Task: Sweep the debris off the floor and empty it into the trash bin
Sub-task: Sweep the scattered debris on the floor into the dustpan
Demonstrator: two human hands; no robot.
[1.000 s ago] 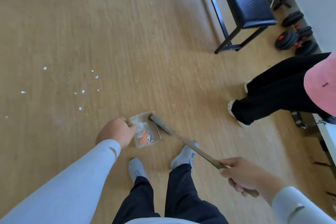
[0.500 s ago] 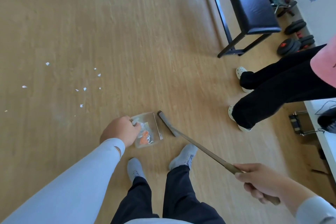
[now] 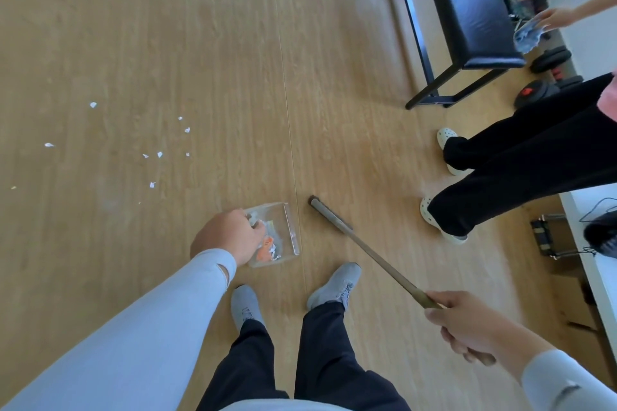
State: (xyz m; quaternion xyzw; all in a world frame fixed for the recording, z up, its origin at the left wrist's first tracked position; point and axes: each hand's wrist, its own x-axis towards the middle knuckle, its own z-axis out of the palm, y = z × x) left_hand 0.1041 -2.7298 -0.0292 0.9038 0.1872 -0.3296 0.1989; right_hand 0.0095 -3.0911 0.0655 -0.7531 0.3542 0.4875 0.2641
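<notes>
Left hand [image 3: 230, 237] clamped on rear of clear dustpan [image 3: 277, 235] resting on floor, paper bits inside; right hand [image 3: 467, 327] fisted round broom handle [image 3: 370, 253]; white scraps [image 3: 159, 154] well left, unswept; tilting pan risked spilling load

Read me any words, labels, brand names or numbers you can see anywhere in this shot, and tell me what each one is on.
No readable text anywhere.
Orange and white scraps in the clear plastic dustpan: print, if any, too blurred to read.
Grey sneakers: markings too small to read.
Black dumbbell weights: red patches, no legible numbers.
</notes>
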